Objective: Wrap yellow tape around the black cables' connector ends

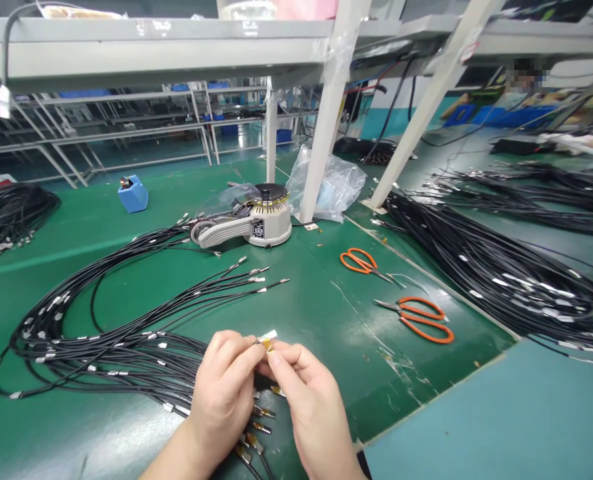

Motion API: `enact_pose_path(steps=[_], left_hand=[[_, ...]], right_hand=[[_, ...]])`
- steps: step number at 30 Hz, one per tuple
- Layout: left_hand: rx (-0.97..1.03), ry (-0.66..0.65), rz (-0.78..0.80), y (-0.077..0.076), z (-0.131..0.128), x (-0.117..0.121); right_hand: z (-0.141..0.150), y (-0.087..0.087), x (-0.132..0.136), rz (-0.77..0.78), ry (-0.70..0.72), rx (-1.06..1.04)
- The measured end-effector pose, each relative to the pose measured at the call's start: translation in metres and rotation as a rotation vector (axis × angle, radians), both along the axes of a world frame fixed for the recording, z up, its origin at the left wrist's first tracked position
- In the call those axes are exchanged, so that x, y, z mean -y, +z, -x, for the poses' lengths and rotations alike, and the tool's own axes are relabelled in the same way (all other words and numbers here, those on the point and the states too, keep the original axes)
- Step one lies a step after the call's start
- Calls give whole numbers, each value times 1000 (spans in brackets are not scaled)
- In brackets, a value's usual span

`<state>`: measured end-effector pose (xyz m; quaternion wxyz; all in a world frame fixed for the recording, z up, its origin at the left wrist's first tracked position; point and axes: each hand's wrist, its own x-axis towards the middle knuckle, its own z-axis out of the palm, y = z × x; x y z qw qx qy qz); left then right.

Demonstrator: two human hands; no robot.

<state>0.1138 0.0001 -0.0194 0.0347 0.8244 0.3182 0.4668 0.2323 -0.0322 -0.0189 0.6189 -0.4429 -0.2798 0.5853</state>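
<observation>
My left hand (225,390) is closed in a pinch on a black cable near its end. Fingertips of my right hand (312,403) are pinched on a small piece of amber tape (267,345) at that same cable end, where a white tag sticks up. Below and between the hands lie several other cable ends wrapped in amber tape (261,427). A looped bundle of black cables (56,333) with white labels spreads to the left and passes behind my left hand. The exact grip is partly hidden by the fingers.
A grey tape dispenser (271,223) stands behind the bundle. Two orange-handled scissors (361,261) (421,320) lie to the right. Thick cable bundles (476,267) cover the right side. A white post (326,113), plastic bag (339,183) and blue holder (133,195) stand farther back.
</observation>
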Motion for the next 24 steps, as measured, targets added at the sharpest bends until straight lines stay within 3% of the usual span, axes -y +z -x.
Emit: enact_pose_path(steps=[24], left_hand=[[23,8,-19,0,-1,1]], right_hand=[[-5,12,-1,3,39,96]])
